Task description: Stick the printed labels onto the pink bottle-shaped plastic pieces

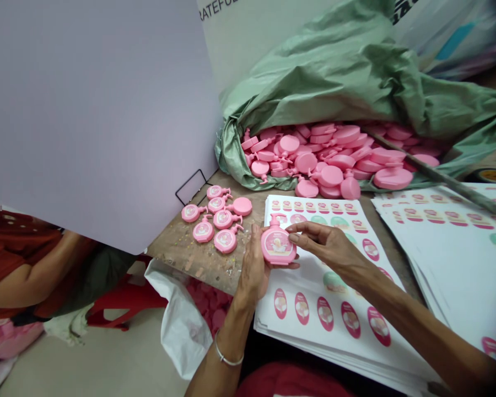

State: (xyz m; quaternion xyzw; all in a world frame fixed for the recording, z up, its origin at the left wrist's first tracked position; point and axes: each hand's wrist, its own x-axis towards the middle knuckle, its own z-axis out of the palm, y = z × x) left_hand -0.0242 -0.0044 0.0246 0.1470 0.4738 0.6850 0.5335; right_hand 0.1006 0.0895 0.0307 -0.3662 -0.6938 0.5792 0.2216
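Observation:
A small pink toy-like pump bottle (pixel 273 258) stands upright in my left hand (pixel 254 267), whose fingers wrap behind it with the thumb along its left side. A round pink sticker label (pixel 278 242) with a picture covers its front face. The thumb and forefinger of my right hand (pixel 320 242) pinch at the label's upper right edge. Beneath both hands lies a stack of printed sticker sheets (pixel 314 325) with oval pink and green labels, some spots bare. To the left, several labelled pink pump bottles (pixel 225 240) lie on the wooden table (pixel 182 242).
A green sack (pixel 314 82) spills many pink bottles (pixel 330 175) at the back, with a stick (pixel 438 173) across it. More sticker sheets (pixel 446 248) lie right. A large pale panel (pixel 107 110) stands left, hiding part of another person (pixel 37 275). A white sack (pixel 182 325) hangs below the table edge.

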